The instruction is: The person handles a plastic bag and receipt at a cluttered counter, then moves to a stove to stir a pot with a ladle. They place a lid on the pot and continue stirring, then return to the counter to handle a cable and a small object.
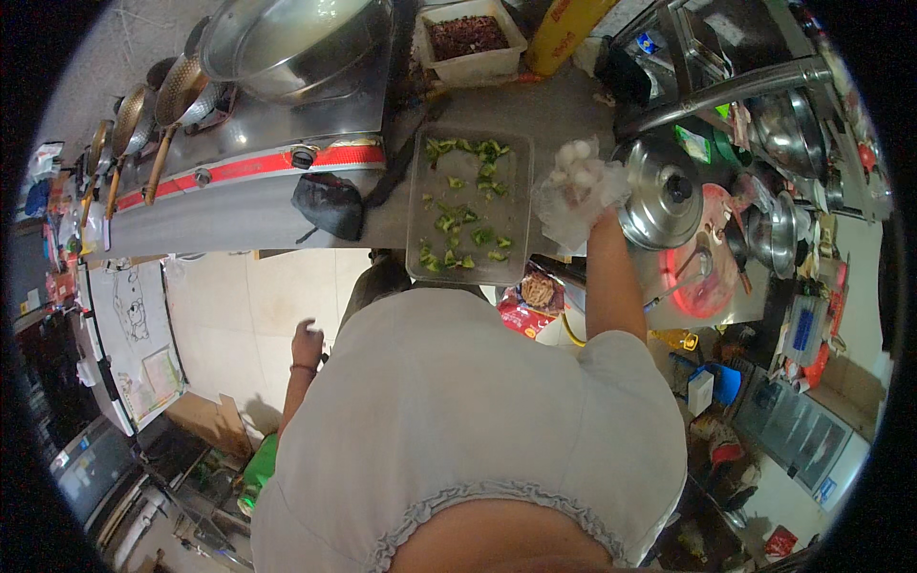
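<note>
A clear plastic bag (569,190) with several white, rounded pieces rests on the worktop. My right hand (607,212) grips its right side; the film covers most of the fingers. Just left of the bag, a shallow translucent plastic tray (529,208) holds scattered cut green vegetable pieces (450,218), its front end reaching over the counter edge. My left hand (308,342) hangs low beside my body, away from the counter, fingers loosely bent and nothing seen in them.
A lidded steel pot (658,197) stands right of the bag, near a pink-red round board (706,286). Behind the tray is a white tub (473,70) of dark reddish food. A stove (243,172) with a large steel pot (294,54) and a black cloth item (329,206) lie left.
</note>
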`<state>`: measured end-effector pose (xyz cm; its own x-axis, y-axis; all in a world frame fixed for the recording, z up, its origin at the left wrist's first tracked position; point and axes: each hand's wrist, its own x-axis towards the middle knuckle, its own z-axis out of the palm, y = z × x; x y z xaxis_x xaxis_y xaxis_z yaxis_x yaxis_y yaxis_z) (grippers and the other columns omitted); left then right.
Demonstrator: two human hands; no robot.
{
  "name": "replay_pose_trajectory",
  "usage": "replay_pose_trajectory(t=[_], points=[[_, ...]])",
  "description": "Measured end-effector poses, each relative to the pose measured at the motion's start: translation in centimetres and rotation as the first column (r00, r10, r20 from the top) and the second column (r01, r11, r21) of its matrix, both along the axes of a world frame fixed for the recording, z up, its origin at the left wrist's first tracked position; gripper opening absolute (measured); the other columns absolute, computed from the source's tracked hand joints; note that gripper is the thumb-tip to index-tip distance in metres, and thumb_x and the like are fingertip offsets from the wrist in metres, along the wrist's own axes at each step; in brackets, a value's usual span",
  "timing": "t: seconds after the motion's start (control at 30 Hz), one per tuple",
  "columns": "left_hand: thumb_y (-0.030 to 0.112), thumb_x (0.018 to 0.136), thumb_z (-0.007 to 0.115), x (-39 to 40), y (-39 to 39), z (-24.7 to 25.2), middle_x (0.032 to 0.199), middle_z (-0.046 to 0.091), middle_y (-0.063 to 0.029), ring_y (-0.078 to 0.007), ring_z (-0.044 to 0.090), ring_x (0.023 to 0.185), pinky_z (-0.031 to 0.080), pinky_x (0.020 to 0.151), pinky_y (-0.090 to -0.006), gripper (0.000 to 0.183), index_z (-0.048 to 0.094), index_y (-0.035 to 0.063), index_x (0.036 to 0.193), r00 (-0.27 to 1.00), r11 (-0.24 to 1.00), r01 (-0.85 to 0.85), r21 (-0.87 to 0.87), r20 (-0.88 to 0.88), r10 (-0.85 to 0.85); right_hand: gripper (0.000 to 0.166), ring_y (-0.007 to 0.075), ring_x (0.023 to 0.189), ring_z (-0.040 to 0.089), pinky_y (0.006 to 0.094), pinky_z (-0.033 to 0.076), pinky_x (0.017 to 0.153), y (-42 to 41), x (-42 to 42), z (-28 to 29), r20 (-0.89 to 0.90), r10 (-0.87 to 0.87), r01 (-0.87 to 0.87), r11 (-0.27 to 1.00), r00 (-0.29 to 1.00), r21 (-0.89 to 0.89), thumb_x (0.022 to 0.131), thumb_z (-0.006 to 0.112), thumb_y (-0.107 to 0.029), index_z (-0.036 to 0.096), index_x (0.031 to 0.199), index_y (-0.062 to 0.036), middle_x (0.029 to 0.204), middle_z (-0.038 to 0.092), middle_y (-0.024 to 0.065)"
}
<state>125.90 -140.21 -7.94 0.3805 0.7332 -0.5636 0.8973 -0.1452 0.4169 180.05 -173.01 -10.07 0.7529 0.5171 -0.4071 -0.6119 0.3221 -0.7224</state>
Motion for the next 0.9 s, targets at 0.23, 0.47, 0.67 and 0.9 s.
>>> replay_pose_trajectory(t=[0.23, 0.47, 0.67, 0.9], points=[[0.011, 0.076, 0.057, 19.7, -1.5, 9.4, 0.078, 0.057, -0.0112, -0.0186, 0.056, 0.073, 0.046, 0.064, -0.0289, 0.031, 0.051, 0.0037, 0.106, 0.783, 0.912, 0.409, 0.035, 0.5, -0.37, 0.023, 0.0192, 0.078, 0.053, 0.032, 0.046, 0.064, 2.1, -3.2, 2.9, 0.394, 0.181, -0.191, 0.982, 0.901, -0.015, 0.079, 0.051, -0.023, 0.052, 0.096, -0.0081, 0.086, 0.054, 0.0053], [0.049, 0.082, 0.043, 31.8, -8.4, 11.2, 0.122, 0.042, -0.0111, -0.0248, 0.038, 0.114, 0.031, 0.093, -0.0368, 0.059, 0.032, 0.0114, 0.126, 0.722, 0.464, 0.339, -0.818, 0.543, 0.429, 0.023, 0.0161, 0.074, 0.053, 0.0295, 0.045, 0.058, 7.5, -11.2, 10.3, -0.074, 0.145, -0.158, 0.961, 0.987, -0.225, 0.083, 0.046, -0.025, 0.051, 0.098, -0.0074, 0.087, 0.054, 0.0048], [0.058, 0.079, 0.036, 31.9, -8.5, 9.2, 0.105, 0.052, -0.0095, -0.0257, 0.049, 0.096, 0.041, 0.081, -0.0401, 0.056, 0.045, 0.0141, 0.113, 0.605, -0.062, 0.339, -0.939, 0.167, 0.778, 0.028, 0.0147, 0.065, 0.054, 0.0274, 0.044, 0.05, 13.9, -16.4, 14.6, 0.154, 0.537, -0.37, 0.734, 0.829, -0.569, 0.081, 0.05, -0.023, 0.049, 0.102, -0.0049, 0.085, 0.056, 0.0047], [0.058, 0.081, 0.027, 27.7, -3.4, 5.3, 0.11, 0.05, -0.0117, -0.0275, 0.05, 0.095, 0.043, 0.077, -0.0406, 0.063, 0.043, 0.0096, 0.118, 0.497, -0.271, 0.758, -0.593, 0.258, 0.828, 0.033, 0.0143, 0.059, 0.056, 0.0269, 0.041, 0.044, 18.4, -18.5, 17.0, 0.102, 0.585, -0.441, 0.704, 0.805, -0.557, 0.074, 0.06, -0.017, 0.048, 0.102, -0.0058, 0.079, 0.057, 0.0073]])
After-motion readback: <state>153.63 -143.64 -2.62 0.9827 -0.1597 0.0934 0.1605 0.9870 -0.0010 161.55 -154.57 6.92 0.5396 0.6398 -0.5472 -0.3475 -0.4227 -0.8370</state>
